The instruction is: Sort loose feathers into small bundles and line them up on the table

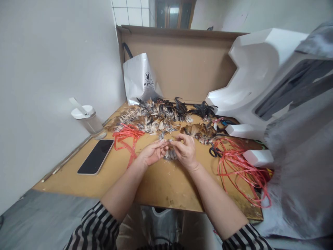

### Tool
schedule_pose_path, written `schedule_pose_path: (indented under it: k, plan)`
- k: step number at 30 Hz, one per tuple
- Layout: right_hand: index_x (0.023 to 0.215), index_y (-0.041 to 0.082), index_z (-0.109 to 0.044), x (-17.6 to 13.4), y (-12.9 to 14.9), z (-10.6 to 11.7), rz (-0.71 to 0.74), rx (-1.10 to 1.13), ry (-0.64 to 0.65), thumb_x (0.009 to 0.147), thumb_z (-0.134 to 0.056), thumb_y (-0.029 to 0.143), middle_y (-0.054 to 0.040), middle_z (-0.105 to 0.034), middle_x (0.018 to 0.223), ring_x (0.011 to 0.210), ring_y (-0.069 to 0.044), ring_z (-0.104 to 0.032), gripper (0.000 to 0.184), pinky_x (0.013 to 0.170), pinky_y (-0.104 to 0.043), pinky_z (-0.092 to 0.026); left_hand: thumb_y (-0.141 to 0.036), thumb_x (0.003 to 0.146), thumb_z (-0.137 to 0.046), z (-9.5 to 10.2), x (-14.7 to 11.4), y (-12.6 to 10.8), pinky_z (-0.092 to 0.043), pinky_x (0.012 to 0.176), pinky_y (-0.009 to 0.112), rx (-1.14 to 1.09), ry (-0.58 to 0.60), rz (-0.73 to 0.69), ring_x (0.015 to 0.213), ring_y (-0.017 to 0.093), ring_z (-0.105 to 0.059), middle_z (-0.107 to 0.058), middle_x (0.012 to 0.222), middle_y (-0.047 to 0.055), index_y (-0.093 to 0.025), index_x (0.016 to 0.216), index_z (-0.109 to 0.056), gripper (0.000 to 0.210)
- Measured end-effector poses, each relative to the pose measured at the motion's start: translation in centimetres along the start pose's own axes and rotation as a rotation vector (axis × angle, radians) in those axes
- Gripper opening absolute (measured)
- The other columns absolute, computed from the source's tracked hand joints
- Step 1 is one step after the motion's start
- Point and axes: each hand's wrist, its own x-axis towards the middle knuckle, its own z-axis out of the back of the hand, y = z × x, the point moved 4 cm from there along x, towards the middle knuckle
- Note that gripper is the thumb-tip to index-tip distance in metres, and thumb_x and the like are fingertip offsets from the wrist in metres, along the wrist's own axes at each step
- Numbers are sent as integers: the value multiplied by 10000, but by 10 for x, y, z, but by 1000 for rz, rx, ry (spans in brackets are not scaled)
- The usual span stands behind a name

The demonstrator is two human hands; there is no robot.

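Over the middle of the wooden table, my left hand (155, 152) and my right hand (185, 150) meet fingertip to fingertip. Both are closed in a pinch on a small greyish feather (163, 135), whose outline is partly hidden by the fingers. Just below and between them lies a little clump of grey feathers (170, 155). Beyond my hands spreads a large pile of brown, black and pale feathers (156, 118). A smaller heap of brown feathers (199, 131) lies past my right hand.
Red plastic strips (127, 132) lie at left, with a larger tangle of red strips (239, 166) at right beside black-handled scissors (214, 151). A phone (95, 157) and a lidded cup (90, 121) are on the left. A silver bag (137, 78) and white foam (249, 73) stand behind.
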Motion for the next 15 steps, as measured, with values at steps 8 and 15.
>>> schedule_pose_path:
  k: [8, 15]
  plan:
    - [871, 245, -628, 2, 5, -9, -60, 183, 117, 759, -508, 222, -47, -558, 917, 851, -166, -494, 165, 757, -320, -371, -178, 627, -672, 3, 2, -9, -369, 477, 146, 274, -114, -203, 529, 57, -515, -584, 586, 27, -86, 708, -636, 128]
    - [714, 162, -608, -8, -26, -24, -730, 686, 100, 705, -545, 365, -20, -575, 640, 560, -121, -498, 213, 545, -252, -397, -269, 595, -688, 1, 0, -12, -357, 507, 167, 441, -225, -321, 526, 59, -486, -584, 586, 22, -105, 672, -649, 185]
